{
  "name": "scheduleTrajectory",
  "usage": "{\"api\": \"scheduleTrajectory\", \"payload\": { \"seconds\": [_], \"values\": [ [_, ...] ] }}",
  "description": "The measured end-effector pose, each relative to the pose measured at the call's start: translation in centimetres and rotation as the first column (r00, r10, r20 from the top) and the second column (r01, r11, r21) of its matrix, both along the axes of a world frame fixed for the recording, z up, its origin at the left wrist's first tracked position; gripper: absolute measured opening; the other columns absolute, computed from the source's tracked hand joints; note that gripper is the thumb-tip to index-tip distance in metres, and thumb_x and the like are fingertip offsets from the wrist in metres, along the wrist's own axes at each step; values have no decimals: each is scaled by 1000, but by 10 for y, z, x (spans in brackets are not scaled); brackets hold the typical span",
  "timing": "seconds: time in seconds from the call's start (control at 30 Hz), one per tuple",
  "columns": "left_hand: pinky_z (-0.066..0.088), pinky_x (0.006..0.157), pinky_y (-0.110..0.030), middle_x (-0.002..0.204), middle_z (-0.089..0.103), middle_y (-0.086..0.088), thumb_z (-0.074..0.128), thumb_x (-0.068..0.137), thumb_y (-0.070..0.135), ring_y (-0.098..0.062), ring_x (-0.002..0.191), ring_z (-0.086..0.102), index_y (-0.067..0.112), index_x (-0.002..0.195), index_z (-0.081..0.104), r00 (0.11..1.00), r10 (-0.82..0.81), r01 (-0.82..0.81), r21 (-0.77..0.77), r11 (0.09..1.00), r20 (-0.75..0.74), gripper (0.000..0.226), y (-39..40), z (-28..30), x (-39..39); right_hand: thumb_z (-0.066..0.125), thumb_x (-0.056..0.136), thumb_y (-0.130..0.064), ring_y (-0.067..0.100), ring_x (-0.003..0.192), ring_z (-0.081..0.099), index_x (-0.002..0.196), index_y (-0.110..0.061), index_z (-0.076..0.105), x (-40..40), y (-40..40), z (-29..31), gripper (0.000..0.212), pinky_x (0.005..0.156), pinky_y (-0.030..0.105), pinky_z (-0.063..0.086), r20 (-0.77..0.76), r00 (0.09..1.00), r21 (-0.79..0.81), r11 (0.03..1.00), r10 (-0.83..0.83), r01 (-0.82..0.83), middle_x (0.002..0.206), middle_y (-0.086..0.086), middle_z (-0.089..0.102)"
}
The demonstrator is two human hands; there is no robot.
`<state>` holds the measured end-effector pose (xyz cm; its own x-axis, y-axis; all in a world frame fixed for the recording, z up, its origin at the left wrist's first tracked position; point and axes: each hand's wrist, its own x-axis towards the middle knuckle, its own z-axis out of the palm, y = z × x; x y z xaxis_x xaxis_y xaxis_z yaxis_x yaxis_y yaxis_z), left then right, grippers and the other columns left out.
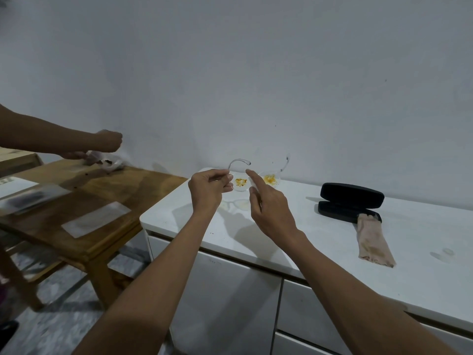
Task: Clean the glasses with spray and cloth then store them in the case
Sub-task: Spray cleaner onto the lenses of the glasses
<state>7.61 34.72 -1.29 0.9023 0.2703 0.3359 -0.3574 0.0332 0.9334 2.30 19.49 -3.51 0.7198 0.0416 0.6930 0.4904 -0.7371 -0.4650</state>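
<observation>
Clear-framed glasses [268, 179] with orange-yellow smears on both lenses hang above the white counter [294, 226]. My left hand [208, 188] pinches the frame at its left hinge, the left temple arching above my fingers. My right hand [266, 201] is beside the glasses, its index finger stretched up toward the bridge; whether it touches the frame I cannot tell. An open black glasses case [352, 199] sits on the counter to the right. A beige cloth [372, 239] lies partly out of the case toward the front. No spray bottle is in view.
A wooden table [84, 201] with plastic sheets stands left of the counter. Another person's arm [64, 142] reaches over its far end, handling clear plastic. White cabinet drawers sit below the counter. A wet ring mark [446, 252] shows at the counter's right.
</observation>
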Motion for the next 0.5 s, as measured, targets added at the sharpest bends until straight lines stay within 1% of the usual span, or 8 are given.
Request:
{"api": "scheduleTrajectory", "payload": {
  "seconds": [0.13,0.23,0.33,0.43,0.5],
  "values": [
    [64,66,-31,79,76,-18,80,81,-2,-30,64,75,1,94,77,1000,-10,10,-11,1000,-1,14,0,-1,-2,47,103,-17,25,64,54,153,-24,46,1,2,1,50,62,38,47,33,999,-19,1000,-24,25,71,5,59],
    [64,66,-33,78,76,-18,80,80,-2,-31,64,74,2,93,77,1000,-18,18,-18,1000,0,13,0,-2,-2,48,103,-16,25,62,54,145,-19,51,3,2,0,43,62,39,49,27,999,-15,999,-40,40,71,5,60],
    [64,66,-33,77,75,-18,80,80,-3,-31,64,74,1,92,77,1000,-21,21,-28,999,0,13,1,-2,-2,45,103,-17,26,63,55,138,-18,51,5,1,-3,36,62,40,50,13,997,-16,997,-72,72,74,8,64],
    [63,64,-30,79,76,-17,81,80,-3,-31,64,75,1,92,78,1000,-14,14,-29,999,-1,13,2,-1,0,43,104,-20,31,71,61,143,-20,48,6,0,-6,39,66,41,50,-9,994,22,994,-108,108,80,9,67],
    [63,64,-30,79,76,-18,81,79,-3,-30,64,75,2,91,78,1000,-17,17,-34,999,-2,14,4,-1,1,42,105,-22,30,73,61,147,-24,45,5,-3,-5,42,69,40,48,-23,991,78,988,-133,134,79,7,65]
  ]
}}
